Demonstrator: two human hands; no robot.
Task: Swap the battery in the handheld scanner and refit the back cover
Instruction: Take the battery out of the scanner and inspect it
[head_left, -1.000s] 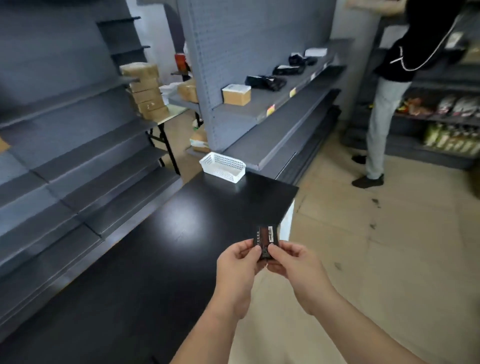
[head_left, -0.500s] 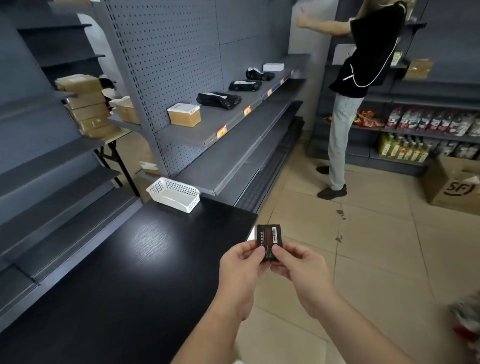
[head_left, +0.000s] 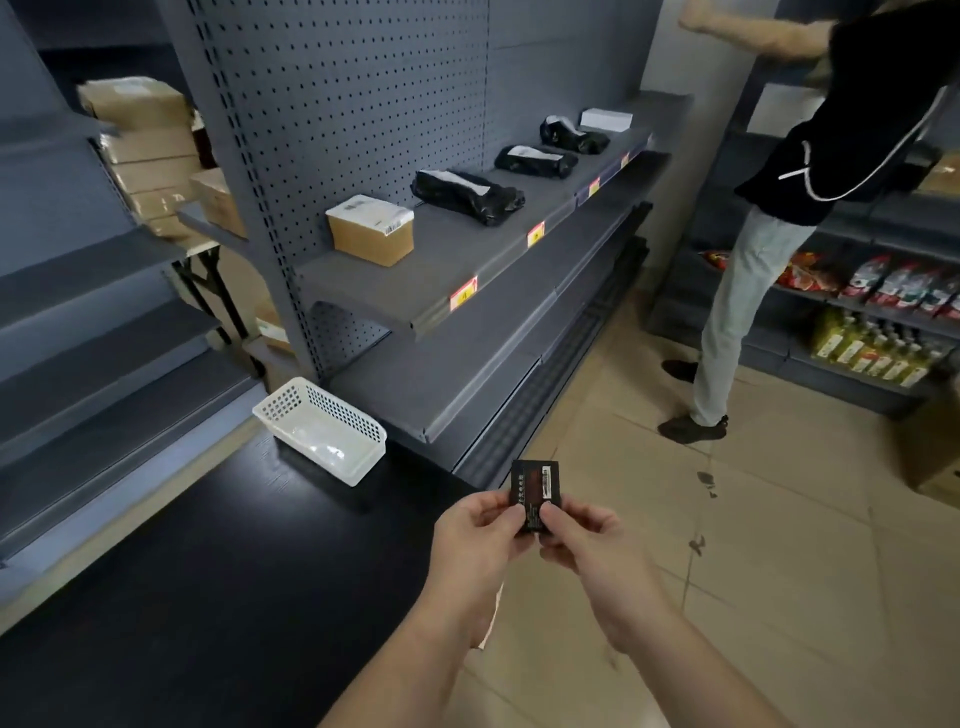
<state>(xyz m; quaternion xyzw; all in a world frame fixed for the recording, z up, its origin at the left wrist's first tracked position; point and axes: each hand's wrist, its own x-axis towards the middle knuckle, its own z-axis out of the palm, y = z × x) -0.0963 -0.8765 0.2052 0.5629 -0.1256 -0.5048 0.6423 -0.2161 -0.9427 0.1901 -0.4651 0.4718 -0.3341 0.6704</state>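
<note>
A flat black battery (head_left: 536, 486) with a red patch and a white barcode label stands upright between both my hands, over the right edge of the black table (head_left: 218, 571). My left hand (head_left: 480, 535) pinches its lower left side. My right hand (head_left: 582, 535) pinches its lower right side, thumb on the face. The battery's bottom part is hidden by my fingers. No scanner or back cover is in view.
A white perforated basket (head_left: 324, 431) sits at the table's far end. Grey shelving (head_left: 467, 270) behind it carries a cardboard box (head_left: 370, 228) and black parcels (head_left: 467, 195). A person (head_left: 779, 218) stands at the right shelves on the tiled floor (head_left: 779, 545).
My head has turned right and slightly up, so the shelves and the person shifted left in view. The battery stays pinched between both hands in much the same pose.
</note>
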